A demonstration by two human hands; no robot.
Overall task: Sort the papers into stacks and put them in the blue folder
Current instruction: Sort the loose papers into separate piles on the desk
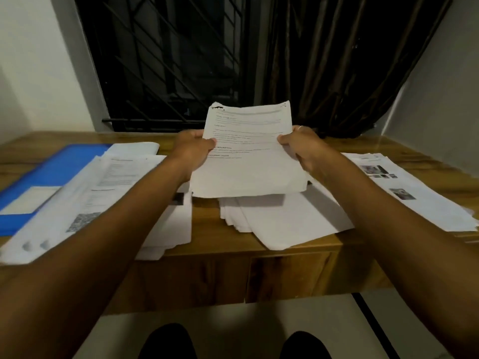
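Forearms (108, 229) out: left hand (193, 151) at 9 o'clock, right hand (303, 149) at 3, pinching paper sheaf (248, 156) — likely light, floppy, slippery — best gripped mid-side edges.

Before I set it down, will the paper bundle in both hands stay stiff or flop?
Probably fairly stiff: the held bundle is many sheets thick and stands tilted without drooping. Sheets could slip apart: no clip shows, and the left hand and right hand grip only its side edges.
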